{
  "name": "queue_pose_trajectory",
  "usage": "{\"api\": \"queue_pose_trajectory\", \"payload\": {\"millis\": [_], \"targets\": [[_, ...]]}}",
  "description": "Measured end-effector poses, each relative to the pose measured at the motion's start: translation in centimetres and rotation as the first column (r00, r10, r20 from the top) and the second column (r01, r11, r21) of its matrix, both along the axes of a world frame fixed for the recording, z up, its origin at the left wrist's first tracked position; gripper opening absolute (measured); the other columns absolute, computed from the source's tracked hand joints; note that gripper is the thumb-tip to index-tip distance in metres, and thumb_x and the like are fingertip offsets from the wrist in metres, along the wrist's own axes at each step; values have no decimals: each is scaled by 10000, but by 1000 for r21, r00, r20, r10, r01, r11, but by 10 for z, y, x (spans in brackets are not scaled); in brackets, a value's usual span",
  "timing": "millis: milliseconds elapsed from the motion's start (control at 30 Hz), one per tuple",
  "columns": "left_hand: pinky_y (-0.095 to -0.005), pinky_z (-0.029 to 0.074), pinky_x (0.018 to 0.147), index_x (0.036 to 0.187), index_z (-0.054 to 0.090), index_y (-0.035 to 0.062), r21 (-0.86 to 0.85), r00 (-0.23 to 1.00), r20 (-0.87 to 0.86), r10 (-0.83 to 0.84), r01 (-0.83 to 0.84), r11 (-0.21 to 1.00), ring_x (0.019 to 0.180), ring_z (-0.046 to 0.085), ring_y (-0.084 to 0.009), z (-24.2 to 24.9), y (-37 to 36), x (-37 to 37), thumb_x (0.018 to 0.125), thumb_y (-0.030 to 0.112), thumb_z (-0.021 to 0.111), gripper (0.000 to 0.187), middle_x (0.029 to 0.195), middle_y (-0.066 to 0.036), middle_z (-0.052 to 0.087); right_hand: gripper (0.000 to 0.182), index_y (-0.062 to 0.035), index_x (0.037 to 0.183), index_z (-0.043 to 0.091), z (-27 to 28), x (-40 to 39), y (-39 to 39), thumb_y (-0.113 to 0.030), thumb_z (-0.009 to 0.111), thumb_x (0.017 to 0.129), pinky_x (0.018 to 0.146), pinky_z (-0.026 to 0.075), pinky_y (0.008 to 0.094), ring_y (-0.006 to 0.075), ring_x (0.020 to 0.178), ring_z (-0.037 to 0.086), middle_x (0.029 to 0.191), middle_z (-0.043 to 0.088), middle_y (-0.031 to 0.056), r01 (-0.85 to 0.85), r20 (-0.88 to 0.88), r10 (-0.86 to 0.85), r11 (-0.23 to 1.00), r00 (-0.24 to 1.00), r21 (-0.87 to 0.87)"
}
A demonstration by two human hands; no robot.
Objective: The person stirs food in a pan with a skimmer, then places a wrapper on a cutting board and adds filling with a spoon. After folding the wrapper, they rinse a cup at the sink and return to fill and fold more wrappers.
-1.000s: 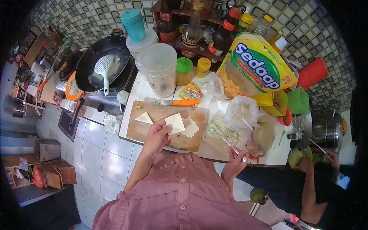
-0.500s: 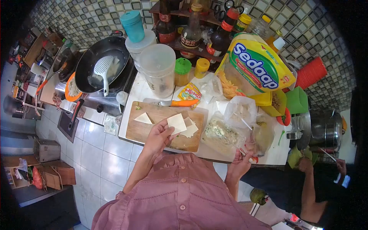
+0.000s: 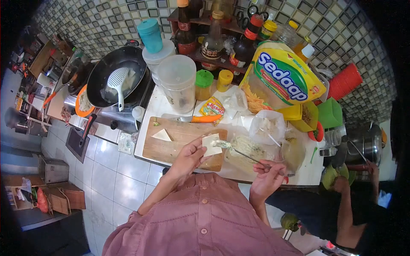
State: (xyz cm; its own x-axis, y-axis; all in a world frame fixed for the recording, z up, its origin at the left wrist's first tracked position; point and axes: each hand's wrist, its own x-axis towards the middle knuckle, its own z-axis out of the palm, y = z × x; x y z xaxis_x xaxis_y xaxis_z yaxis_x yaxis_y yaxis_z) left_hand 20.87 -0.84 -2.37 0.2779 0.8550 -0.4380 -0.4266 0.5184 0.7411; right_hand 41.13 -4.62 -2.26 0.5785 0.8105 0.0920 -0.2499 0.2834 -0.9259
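My left hand (image 3: 187, 159) pinches a thin, pale square wrapper (image 3: 211, 151) by its edge, above the brown wooden cutting board (image 3: 156, 147); it looks light, floppy and easily torn, so best held gently near the rim. My right hand (image 3: 268, 174) grips a slim metal utensil (image 3: 248, 157) carrying whitish filling (image 3: 223, 144). The white-topped table (image 3: 308, 173) adjoins a mosaic-tiled wall (image 3: 326, 27).

Spoon (image 3: 247, 155) with mixture (image 3: 221, 144) at pale sheet (image 3: 208, 150) in left fingers (image 3: 198, 152)
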Motion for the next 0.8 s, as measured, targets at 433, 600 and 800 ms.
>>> {"api": "queue_pose_trajectory", "payload": {"millis": [433,600,800], "targets": [[-224,422,871,1274,363,14,12,999,24,-22,22,1000,1056,494,-108,-10,-2,-1,912,35,352,363,1179,-51,493,355,-4,866,314,13,-3,-10,-310,494,872,469,531,319,259,547,609,763,557,230,-166,355,85,965,931,204],[-215,421,853,1254,392,31,32,998,33,-45,44,999,1043,491,-81,-11,-2,-1,921,63,361,336,1141,-18,509,334,0,867,312,14,-8,-6,-286,486,880,473,536,324,269,544,607,776,551,242,-234,369,156,956,916,178],[-229,421,876,1253,390,24,41,999,27,-43,42,998,1047,492,-88,-21,-2,-3,919,42,352,337,1155,-32,507,334,11,870,318,14,-9,-7,-279,481,883,467,537,323,260,573,611,781,548,244,-220,401,123,954,908,204]]}}
